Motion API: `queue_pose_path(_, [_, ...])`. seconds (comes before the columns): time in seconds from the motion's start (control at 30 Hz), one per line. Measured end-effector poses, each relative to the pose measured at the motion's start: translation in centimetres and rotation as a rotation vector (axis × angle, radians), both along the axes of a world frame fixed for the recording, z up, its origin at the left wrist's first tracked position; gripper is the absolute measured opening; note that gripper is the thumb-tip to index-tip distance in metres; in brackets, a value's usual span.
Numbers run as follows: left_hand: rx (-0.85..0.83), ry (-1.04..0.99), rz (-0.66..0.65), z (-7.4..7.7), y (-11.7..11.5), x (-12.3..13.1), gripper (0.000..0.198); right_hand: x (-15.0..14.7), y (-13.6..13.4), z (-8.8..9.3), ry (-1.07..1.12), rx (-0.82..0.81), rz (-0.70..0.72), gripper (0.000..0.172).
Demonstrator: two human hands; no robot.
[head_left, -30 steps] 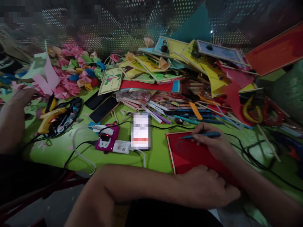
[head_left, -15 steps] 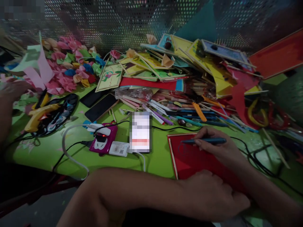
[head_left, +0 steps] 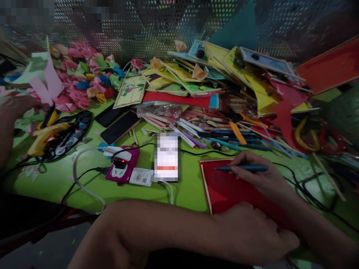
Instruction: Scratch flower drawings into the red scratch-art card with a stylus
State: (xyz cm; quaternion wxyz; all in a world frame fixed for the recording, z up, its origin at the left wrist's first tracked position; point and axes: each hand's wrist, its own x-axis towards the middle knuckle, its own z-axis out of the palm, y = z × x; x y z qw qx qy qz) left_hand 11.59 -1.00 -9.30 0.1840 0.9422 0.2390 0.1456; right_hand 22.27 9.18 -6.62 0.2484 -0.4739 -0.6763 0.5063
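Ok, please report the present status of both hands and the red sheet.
Right hand holding pen, tip at a faint curve on the sheet. Left hand over sheet's near part, hiding some of it.

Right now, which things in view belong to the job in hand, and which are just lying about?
In use:
dark blue pen, in the right hand
red board, beneath the pen and left hand

Apparently lying about:
yellow glue gun
folded paper flowers
purple power strip
lit phone, though its role is unclear
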Motion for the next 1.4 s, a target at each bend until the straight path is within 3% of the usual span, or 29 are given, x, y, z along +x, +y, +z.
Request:
queue_pose_path(0.7, [-0.002, -0.01, 0.004, -0.36, 0.14, 0.27, 0.011, -0.43, -0.07, -0.16, -0.041, 0.011, -0.039, 0.043])
queue_pose_path(1.4, [0.074, -0.028, 0.05, -0.46, -0.16, 0.13, 0.009, 0.31, 0.2, -0.23, -0.008, 0.029, -0.012, 0.025])
